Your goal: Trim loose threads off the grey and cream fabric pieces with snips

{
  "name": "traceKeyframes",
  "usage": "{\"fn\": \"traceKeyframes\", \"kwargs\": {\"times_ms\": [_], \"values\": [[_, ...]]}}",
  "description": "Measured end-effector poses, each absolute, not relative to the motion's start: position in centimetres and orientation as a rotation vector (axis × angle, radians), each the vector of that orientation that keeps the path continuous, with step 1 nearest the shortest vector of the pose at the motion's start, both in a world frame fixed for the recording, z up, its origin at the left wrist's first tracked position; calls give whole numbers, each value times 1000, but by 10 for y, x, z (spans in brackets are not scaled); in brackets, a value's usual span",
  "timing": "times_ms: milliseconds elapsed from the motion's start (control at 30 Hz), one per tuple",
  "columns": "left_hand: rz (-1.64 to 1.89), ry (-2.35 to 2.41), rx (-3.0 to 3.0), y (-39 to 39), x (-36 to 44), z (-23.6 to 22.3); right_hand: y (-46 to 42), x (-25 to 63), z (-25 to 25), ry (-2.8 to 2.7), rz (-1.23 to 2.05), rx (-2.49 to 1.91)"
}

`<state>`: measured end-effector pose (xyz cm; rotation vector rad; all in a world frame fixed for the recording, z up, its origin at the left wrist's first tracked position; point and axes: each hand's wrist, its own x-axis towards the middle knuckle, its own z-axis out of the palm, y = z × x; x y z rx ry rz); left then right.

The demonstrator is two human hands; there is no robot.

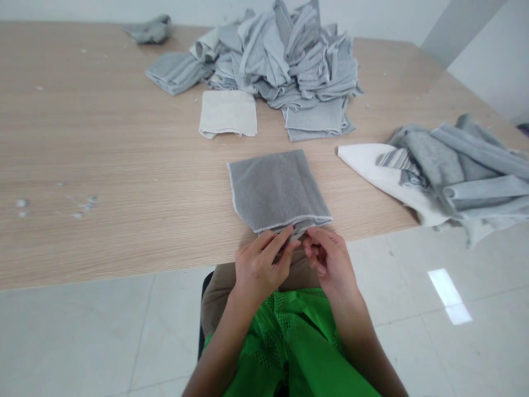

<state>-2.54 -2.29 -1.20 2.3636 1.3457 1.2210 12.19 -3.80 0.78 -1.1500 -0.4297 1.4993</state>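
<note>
A folded grey cloth point(276, 187) with pale stitched edges lies at the front edge of the table, directly ahead of me. My left hand point(262, 262) pinches its near hem, thumb and fingers closed on the fabric. Close beside it, my right hand point(328, 255) has its fingers curled, the index finger and thumb gripping the same hem near its right corner. A small fold of the cloth hangs slightly over the table edge between the two hands. What lies under the fingertips is partly hidden.
A large heap of grey cloths point(285, 55) sits at the back, a folded cream cloth point(228, 113) before it. More grey cloths point(483, 165) with a white piece point(372, 160) lie at right, overhanging the edge. Lint bits point(85, 207) dot the wooden table point(124, 231). A crumpled cloth point(151, 30) lies far left.
</note>
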Motion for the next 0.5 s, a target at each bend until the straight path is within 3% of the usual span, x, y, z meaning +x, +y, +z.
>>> {"fn": "traceKeyframes", "kwargs": {"times_ms": [500], "values": [[1227, 1370, 2454, -21, -21, -12, -37, 121, 6, -445, 1484, -1163]]}}
